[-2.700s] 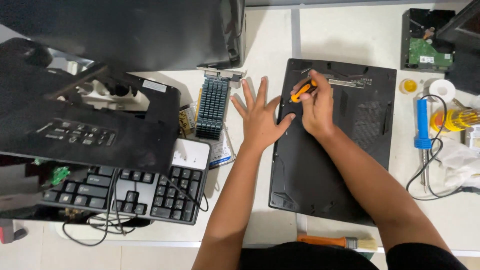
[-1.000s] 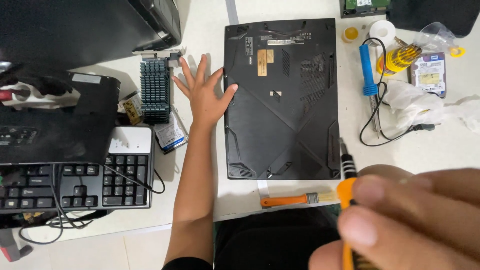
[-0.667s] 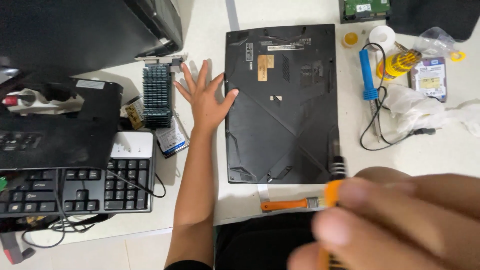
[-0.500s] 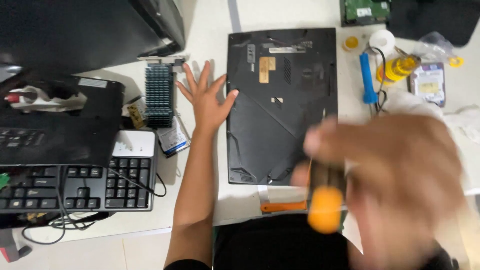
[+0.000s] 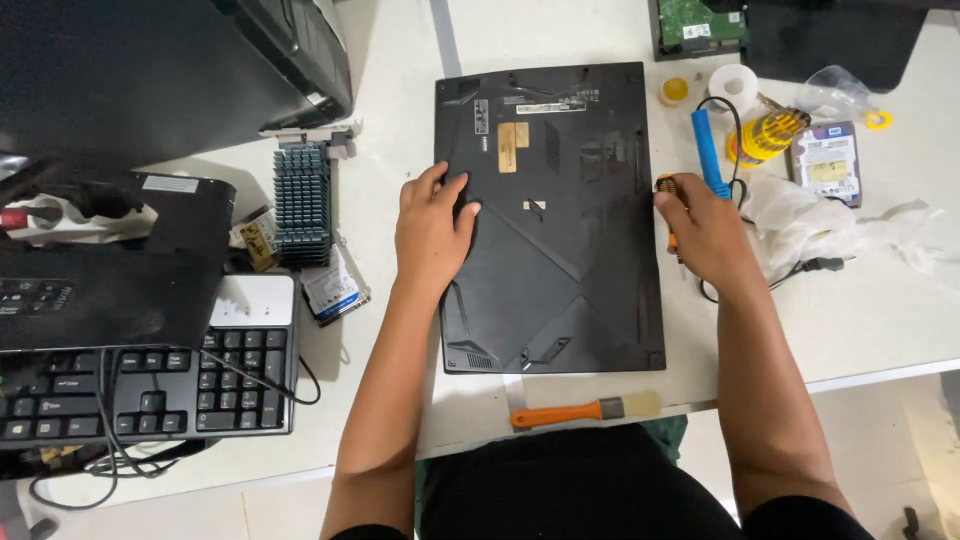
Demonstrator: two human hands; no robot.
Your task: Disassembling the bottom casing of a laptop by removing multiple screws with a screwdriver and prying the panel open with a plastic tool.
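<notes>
Head view: a black laptop [image 5: 550, 215] lies bottom-up on the white table [image 5: 860, 310], its long axis running away from the person. The left hand [image 5: 432, 225] presses flat, fingers spread, on the laptop's left edge. The right hand [image 5: 700, 232] sits just off the right edge, closed around an orange screwdriver [image 5: 667, 190]. Both hands flank the laptop, the left touching it, the right just beside it.

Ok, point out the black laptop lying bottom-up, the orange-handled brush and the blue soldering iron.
Black upturned laptop [image 5: 560, 250], head view, bare middle of its base panel.
Orange-handled brush [image 5: 560, 412], head view, on the orange handle.
Blue soldering iron [image 5: 709, 150], head view, on the blue grip.
</notes>
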